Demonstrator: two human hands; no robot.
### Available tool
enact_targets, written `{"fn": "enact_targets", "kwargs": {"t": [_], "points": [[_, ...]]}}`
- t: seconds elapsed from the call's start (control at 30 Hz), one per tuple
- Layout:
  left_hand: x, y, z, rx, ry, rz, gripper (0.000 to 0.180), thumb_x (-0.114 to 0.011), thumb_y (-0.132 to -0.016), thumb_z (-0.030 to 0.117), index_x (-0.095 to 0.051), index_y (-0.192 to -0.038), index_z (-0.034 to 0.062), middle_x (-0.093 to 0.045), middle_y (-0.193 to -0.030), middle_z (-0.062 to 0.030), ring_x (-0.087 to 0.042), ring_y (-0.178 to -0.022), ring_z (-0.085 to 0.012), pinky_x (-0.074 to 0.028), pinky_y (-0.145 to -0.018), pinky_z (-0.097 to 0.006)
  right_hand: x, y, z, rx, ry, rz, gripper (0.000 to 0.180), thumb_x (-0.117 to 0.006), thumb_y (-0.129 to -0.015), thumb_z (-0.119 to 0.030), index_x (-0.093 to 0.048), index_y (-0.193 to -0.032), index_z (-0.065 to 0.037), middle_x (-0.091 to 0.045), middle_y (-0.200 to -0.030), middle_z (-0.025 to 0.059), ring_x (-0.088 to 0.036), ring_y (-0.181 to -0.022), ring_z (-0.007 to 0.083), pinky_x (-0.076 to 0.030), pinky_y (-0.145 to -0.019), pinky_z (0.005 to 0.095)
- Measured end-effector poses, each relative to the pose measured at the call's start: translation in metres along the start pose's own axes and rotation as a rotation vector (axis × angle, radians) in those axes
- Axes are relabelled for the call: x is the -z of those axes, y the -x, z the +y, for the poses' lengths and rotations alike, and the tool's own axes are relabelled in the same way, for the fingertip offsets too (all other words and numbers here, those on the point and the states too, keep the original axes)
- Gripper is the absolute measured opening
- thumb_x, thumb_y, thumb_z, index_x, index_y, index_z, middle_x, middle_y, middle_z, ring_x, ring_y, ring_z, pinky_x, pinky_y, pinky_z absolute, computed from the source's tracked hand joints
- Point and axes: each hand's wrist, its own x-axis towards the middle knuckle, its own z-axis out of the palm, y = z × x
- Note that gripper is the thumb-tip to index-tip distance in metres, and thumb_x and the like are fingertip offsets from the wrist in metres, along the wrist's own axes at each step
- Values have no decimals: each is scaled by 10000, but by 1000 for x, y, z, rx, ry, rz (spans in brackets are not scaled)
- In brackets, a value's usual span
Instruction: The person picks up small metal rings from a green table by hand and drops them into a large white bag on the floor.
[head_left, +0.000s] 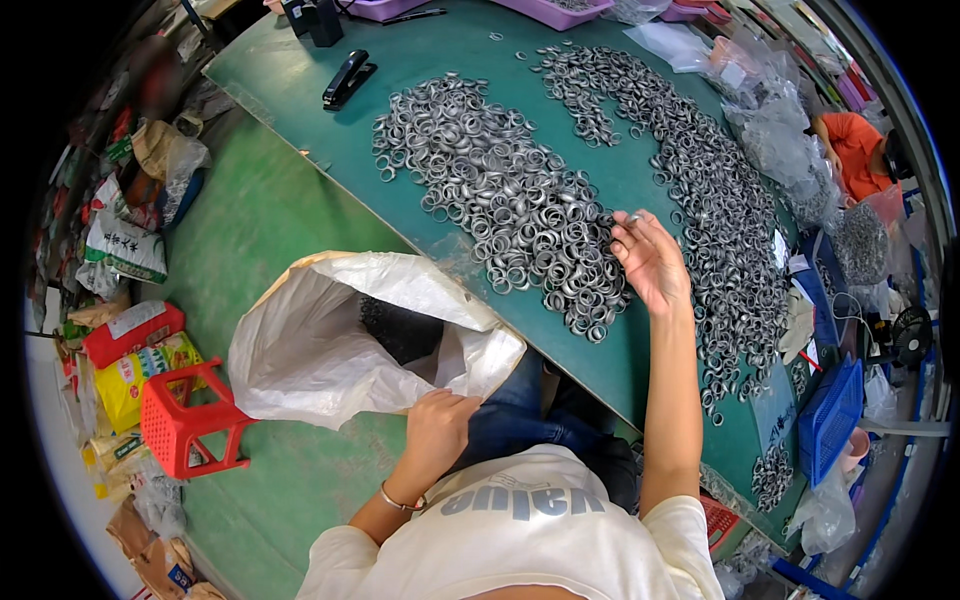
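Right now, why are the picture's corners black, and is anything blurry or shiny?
In the head view, the fisheye's round image leaves black corners and bends lines near the rim; in the same head view, the metal rings glint and the plastic bags shine, while a patch at the upper left looks blurred.

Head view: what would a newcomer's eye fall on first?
Likely the left ring heap and right ring heap on the green table. Then the white sack at the table's near edge, its rim in the left hand. The right hand is at the left ring heap's right edge.
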Motion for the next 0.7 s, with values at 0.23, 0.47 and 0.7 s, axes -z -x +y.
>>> {"fn": "enact_targets", "kwargs": {"t": [0.23, 0.47, 0.7], "points": [[-2, 0, -1, -22, -1, 12, 138, -640, -746, 19, -705, -865, 42, -697, -802, -129, -658, -775, -340, -528, -838, -424, -24, -9, 16, 329, 1307, 44, 147, -725, -801, -136, -670, -809, 0, -461, -640, -13, -402, -574, 79, -321, -505, 277], [-2, 2, -2, -8, 4, 2, 128, -636, -760, 25, -704, -867, 39, -698, -809, -128, -660, -780, -340, -530, -845, -423, -34, 9, 10, 169, 858, 7, 135, -698, -851, -142, -622, -850, -29, -479, -685, -56, -423, -593, 70, -352, -553, 232], [-2, 0, 3, -11, -2, 8, 114, -652, -747, 23, -709, -844, 41, -700, -814, -127, -660, -781, -340, -535, -819, -423, -80, 68, 112, 296, 1150, -693, 170, -620, -873, -129, -556, -940, 13, -538, -908, 124, -549, -801, 280, -460, -672, 381]]}}
